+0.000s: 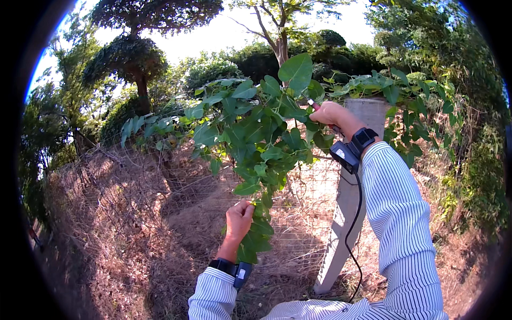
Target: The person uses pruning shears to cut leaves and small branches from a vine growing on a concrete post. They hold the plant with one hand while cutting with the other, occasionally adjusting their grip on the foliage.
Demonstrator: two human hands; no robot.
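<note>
A leafy green vine (256,132) hangs in a thick clump over a wire mesh fence (316,184). Low on the clump, my left hand (239,219) pinches a trailing vine strand (256,238) between thumb and fingers; its leaves hang down beside my wrist. My right hand (330,114) is higher up, at the clump's right side, closed around a red-handled tool (314,105). Leaves and my fingers hide most of that tool, so its exact kind is unclear.
A concrete fence post (344,216) leans just behind my right forearm. A black cable (354,248) runs down from the device (346,156) on my right wrist. Dry brush (132,208) covers the ground beyond the mesh. More vine (404,92) drapes over the post top.
</note>
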